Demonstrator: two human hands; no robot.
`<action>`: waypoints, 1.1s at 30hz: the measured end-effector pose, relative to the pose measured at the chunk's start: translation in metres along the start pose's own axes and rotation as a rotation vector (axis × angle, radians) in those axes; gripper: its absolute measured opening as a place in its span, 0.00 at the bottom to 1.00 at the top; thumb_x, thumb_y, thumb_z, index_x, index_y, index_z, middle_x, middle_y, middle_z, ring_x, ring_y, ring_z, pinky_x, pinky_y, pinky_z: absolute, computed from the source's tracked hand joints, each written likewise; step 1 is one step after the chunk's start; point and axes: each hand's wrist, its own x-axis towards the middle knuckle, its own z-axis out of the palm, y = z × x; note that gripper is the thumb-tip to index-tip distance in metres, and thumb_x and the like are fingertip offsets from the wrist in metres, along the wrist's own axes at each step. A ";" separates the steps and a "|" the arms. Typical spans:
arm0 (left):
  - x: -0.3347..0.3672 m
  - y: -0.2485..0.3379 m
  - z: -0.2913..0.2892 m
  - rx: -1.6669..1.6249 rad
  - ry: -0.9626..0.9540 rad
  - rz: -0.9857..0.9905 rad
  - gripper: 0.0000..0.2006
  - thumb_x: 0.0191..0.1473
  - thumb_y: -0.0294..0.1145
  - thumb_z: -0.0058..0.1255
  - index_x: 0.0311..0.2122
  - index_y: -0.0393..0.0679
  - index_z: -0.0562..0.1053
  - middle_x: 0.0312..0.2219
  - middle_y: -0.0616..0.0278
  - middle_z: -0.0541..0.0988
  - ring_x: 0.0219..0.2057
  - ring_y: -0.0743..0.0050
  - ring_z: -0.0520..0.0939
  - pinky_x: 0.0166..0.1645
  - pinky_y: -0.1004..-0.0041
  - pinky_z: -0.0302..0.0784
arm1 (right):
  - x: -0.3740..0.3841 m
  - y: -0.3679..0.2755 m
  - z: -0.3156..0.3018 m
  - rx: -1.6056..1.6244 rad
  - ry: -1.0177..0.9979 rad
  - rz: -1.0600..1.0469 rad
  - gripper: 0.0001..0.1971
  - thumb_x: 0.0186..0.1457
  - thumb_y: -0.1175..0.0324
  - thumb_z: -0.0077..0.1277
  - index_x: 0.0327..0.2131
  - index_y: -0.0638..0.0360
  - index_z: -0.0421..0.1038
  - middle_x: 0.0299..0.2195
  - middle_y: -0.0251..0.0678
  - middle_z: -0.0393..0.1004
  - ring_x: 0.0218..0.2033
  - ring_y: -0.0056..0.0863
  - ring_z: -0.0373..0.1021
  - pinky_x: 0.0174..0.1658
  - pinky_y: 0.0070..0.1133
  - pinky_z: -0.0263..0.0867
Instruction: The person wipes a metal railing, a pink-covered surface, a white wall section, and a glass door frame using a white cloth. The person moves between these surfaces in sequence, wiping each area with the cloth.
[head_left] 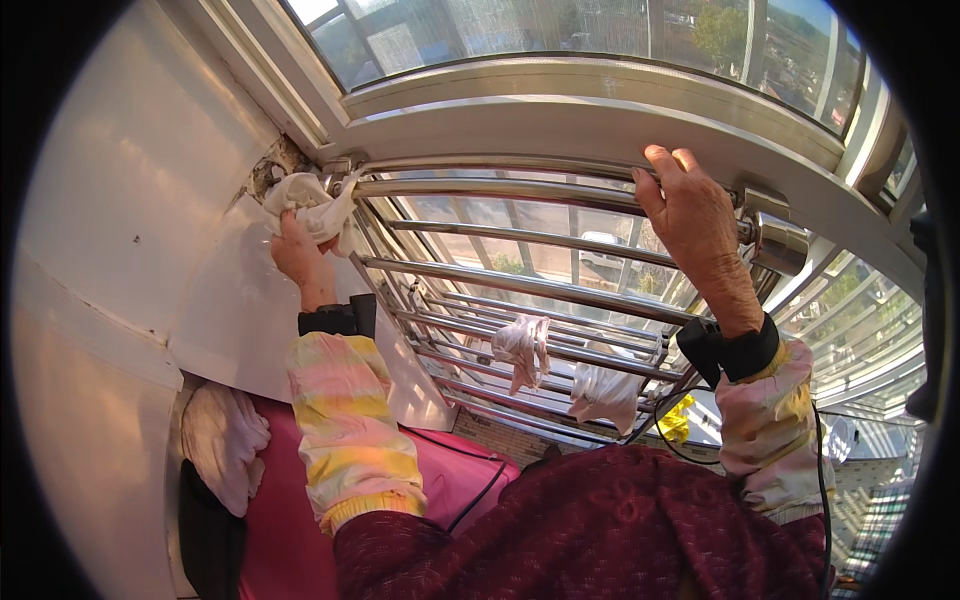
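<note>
A crumpled white cloth (312,203) is pinched in my left hand (300,258), at the far left end of a metal rack, against its end fitting. My right hand (692,215) lies over the rack's top rail (520,188) near the right end, its fingers curled over it and its palm hidden. Below the rails, two more pale cloths hang on the lower bars: one (521,352) near the middle and another (606,390) to its right.
A window with a white frame (600,115) runs behind the rack. Damaged wall (275,165) shows by its left end. A pale bundled cloth (222,440) lies at lower left beside a pink surface (290,500). A yellow item (677,418) lies low on the right. Black cables (478,500) hang near my body.
</note>
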 end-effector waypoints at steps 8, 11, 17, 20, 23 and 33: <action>-0.065 -0.043 0.057 -0.748 -0.450 -0.151 0.17 0.62 0.43 0.37 0.50 0.44 0.66 0.44 0.60 0.72 0.45 0.63 0.75 0.45 0.64 0.79 | -0.001 -0.002 -0.001 0.036 0.037 -0.020 0.14 0.60 0.59 0.43 0.30 0.59 0.70 0.28 0.47 0.70 0.26 0.47 0.70 0.30 0.37 0.65; -0.088 -0.038 0.080 -0.756 -0.303 -0.225 0.16 0.62 0.46 0.37 0.48 0.48 0.67 0.42 0.64 0.73 0.42 0.69 0.74 0.42 0.65 0.76 | -0.002 -0.001 0.001 0.020 0.015 -0.010 0.14 0.60 0.59 0.43 0.30 0.59 0.70 0.28 0.47 0.70 0.26 0.47 0.70 0.30 0.36 0.66; -0.193 -0.041 0.083 -0.597 -0.846 -0.273 0.18 0.62 0.46 0.40 0.49 0.44 0.68 0.40 0.65 0.74 0.41 0.75 0.76 0.40 0.72 0.76 | -0.001 0.001 0.004 -0.035 0.040 -0.022 0.15 0.61 0.57 0.41 0.32 0.59 0.71 0.31 0.49 0.71 0.28 0.49 0.71 0.32 0.37 0.66; -0.264 -0.034 0.086 -0.432 -1.308 -0.707 0.18 0.58 0.39 0.47 0.46 0.35 0.70 0.37 0.59 0.77 0.39 0.76 0.78 0.42 0.76 0.74 | -0.001 0.002 0.002 -0.041 0.024 -0.028 0.16 0.61 0.57 0.40 0.35 0.58 0.72 0.33 0.53 0.71 0.30 0.51 0.70 0.35 0.37 0.67; -0.303 -0.029 0.095 -0.343 -1.368 -0.836 0.17 0.58 0.36 0.43 0.48 0.35 0.70 0.40 0.59 0.77 0.40 0.71 0.80 0.42 0.72 0.77 | -0.002 0.002 0.001 -0.025 -0.009 -0.029 0.17 0.62 0.56 0.39 0.36 0.59 0.72 0.35 0.53 0.72 0.30 0.51 0.71 0.35 0.36 0.68; -0.262 -0.038 0.163 -0.516 -1.388 -0.570 0.15 0.59 0.31 0.43 0.49 0.39 0.66 0.42 0.61 0.75 0.40 0.73 0.80 0.43 0.72 0.79 | 0.000 0.008 -0.001 -0.018 -0.044 -0.105 0.17 0.63 0.56 0.37 0.33 0.58 0.70 0.29 0.47 0.69 0.27 0.47 0.70 0.32 0.37 0.67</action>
